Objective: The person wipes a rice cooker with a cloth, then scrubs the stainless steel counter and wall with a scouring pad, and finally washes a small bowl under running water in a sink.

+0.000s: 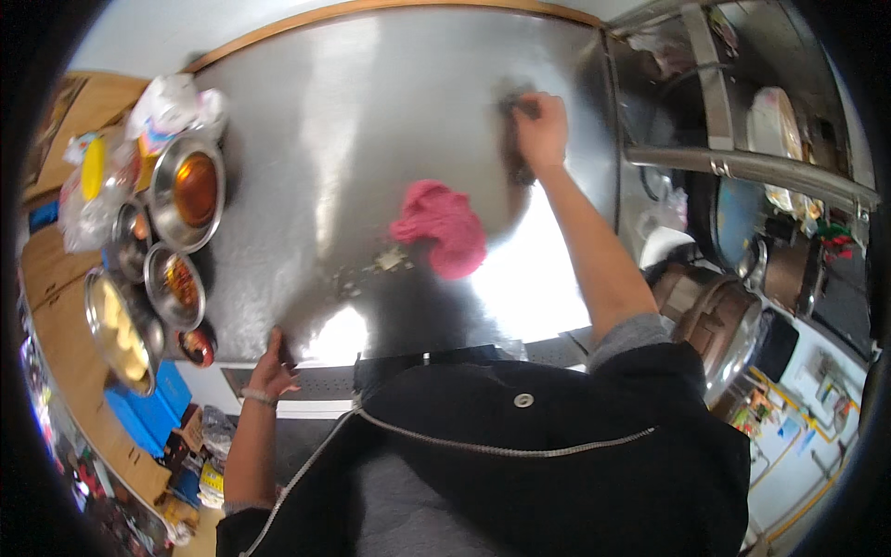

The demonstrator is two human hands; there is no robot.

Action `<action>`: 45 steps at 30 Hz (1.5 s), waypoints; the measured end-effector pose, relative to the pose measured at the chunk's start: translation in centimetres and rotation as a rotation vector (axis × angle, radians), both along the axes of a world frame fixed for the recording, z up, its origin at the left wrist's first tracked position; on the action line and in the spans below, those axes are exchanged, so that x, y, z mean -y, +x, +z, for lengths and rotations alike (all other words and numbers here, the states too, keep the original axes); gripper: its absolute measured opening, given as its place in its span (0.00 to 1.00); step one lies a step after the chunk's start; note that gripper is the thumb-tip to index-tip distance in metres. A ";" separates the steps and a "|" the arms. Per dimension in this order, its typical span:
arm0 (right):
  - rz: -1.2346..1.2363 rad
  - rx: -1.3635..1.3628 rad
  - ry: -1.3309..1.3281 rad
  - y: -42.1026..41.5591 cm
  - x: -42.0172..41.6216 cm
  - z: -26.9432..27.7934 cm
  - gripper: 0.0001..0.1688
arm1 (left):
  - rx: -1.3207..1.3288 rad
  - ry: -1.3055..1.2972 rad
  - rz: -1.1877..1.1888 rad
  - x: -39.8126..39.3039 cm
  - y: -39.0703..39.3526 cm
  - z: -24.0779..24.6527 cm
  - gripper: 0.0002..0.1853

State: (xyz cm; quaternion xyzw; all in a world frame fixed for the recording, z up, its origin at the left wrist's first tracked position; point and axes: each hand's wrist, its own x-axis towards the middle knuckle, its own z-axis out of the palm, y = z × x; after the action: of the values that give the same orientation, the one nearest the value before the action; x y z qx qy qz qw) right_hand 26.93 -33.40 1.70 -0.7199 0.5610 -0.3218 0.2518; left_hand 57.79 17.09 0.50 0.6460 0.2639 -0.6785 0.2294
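My right hand is at the far right of a stainless steel worktop, closed around a small dark object, possibly a scouring pad; blur hides its details. A crumpled pink cloth lies on the middle of the steel. Just left of the cloth are pale crumbs or scraps, with wet specks trailing toward me. My left hand rests at the worktop's front edge, its thumb up and fingers apart, holding nothing that I can see.
Along the left stand a steel bowl of amber liquid, a bowl of chopped red and yellow pieces and a bowl of pale yellow pieces. Plastic bags sit behind them. To the right are a metal rack rail and a large pot.
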 end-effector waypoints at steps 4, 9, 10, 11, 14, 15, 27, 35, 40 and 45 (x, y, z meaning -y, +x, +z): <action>0.194 0.360 0.176 7.4 -4.4 5.0 0.10 | 0.045 -0.147 -0.082 1.1 -0.8 0.5 0.56; 0.383 0.546 0.636 19.3 -17.8 6.2 0.14 | 0.070 -0.052 -0.089 3.4 -1.4 3.0 0.59; 0.427 0.518 0.570 21.5 -20.9 5.9 0.15 | 0.092 -0.029 -0.081 3.1 -1.5 2.7 0.59; 0.467 0.463 0.585 23.0 -23.6 6.6 0.15 | 0.112 0.009 -0.075 1.6 -1.3 1.1 0.55; 0.683 0.323 0.414 25.0 -28.4 4.8 0.26 | 0.190 -0.073 -0.056 1.7 -1.7 0.7 0.54; 0.765 0.280 0.463 24.6 -28.7 5.2 0.28 | 0.186 -0.064 -0.049 2.0 -1.8 1.0 0.54; 0.530 -0.236 -0.048 0.8 -17.6 2.6 0.29 | 0.188 -0.081 0.062 -0.8 -0.1 -3.4 0.43; -0.077 0.730 0.732 -3.9 -17.6 4.7 0.18 | 0.077 -0.257 -0.202 2.1 -0.7 2.2 0.50; -0.298 0.741 0.366 -18.0 -21.4 3.9 0.19 | 0.075 -0.233 -0.228 2.3 -0.7 2.2 0.49; -0.196 -0.228 -0.068 -22.7 -22.6 0.9 0.25 | 0.114 -0.181 -0.238 2.8 -0.9 2.1 0.48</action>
State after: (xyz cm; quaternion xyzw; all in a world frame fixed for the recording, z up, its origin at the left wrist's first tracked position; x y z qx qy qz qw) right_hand 4.28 -10.84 2.59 -0.7016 0.6423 -0.2799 0.1297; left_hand 56.91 14.28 2.57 0.6871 0.1098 -0.6840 0.2191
